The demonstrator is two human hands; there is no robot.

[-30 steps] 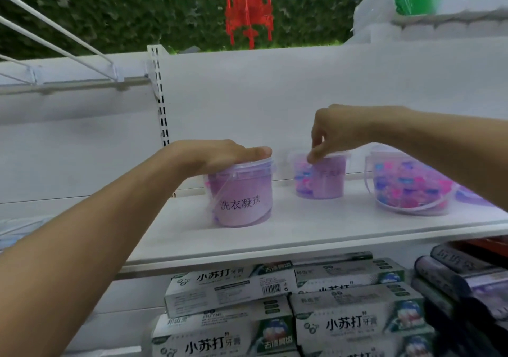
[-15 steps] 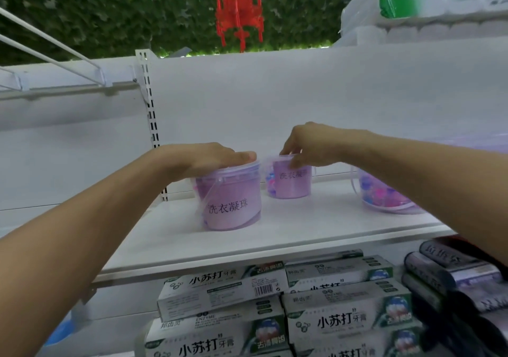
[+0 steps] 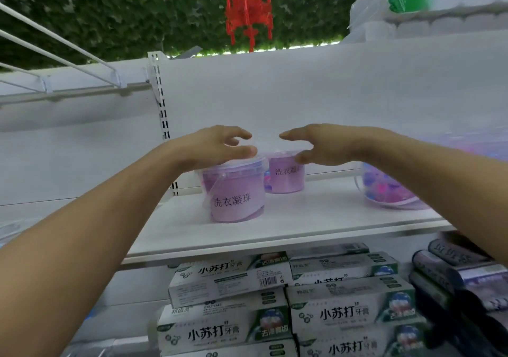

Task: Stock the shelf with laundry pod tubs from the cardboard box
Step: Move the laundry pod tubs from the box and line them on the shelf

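Three clear laundry pod tubs with purple contents stand on the white shelf (image 3: pixel 302 227). The front tub (image 3: pixel 236 197) shows a label with black characters. My left hand (image 3: pixel 217 144) hovers over its lid, fingers spread, thumb about touching the rim. A second tub (image 3: pixel 286 175) stands farther back. My right hand (image 3: pixel 316 144) is above and in front of it, fingers apart, holding nothing. A third tub (image 3: pixel 384 191) sits at the right, partly hidden behind my right forearm. The cardboard box is out of view.
Stacked toothpaste cartons (image 3: pixel 288 307) fill the shelf below, with dark wrapped packs (image 3: pixel 461 279) to their right. A slotted upright (image 3: pixel 162 114) and a wire rack (image 3: pixel 57 62) are at the left. A red lantern (image 3: pixel 247 7) hangs against green foliage above.
Both hands have lifted off the tubs and opened. The left palm no longer rests flat on the front tub's lid, and the right fingers have released the rear tub.
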